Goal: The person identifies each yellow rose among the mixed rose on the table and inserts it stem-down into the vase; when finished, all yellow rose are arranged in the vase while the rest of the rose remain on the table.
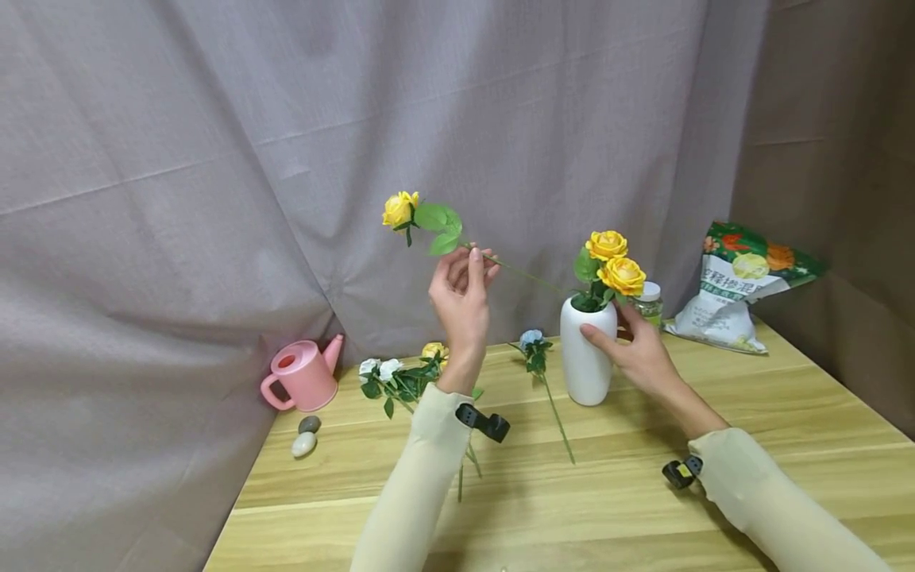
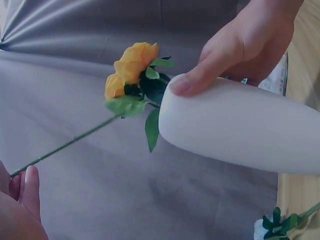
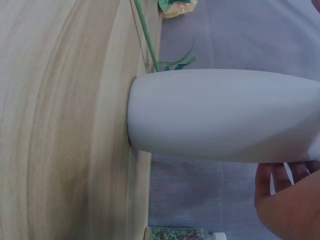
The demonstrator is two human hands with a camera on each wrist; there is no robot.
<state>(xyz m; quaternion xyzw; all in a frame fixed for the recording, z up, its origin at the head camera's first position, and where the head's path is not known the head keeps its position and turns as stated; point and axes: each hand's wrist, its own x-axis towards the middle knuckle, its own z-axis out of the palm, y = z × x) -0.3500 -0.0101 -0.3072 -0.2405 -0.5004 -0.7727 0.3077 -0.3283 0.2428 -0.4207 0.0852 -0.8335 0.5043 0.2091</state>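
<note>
My left hand (image 1: pixel 463 290) pinches the green stem of a yellow rose (image 1: pixel 400 210), raised above the table. The bloom points left, and the stem slants down to the right toward the mouth of a white vase (image 1: pixel 588 357). Around the vase's upper right side, my right hand (image 1: pixel 638 349) grips it with the thumb across the front. Two yellow roses (image 1: pixel 620 276) with green leaves stand in the vase. In the left wrist view, the held stem's end overlaps the leaves at the vase mouth. The right wrist view shows the vase (image 3: pixel 220 115) upright with its base on the table.
A blue flower (image 1: pixel 532 339) lies left of the vase. White and yellow flowers (image 1: pixel 391 369) lie behind my left forearm. Farther left are a pink watering can (image 1: pixel 303 373) and two stones (image 1: pixel 303 444). A lidded jar (image 1: pixel 649 302) and a printed bag (image 1: pixel 722 302) stand behind the vase, rightward.
</note>
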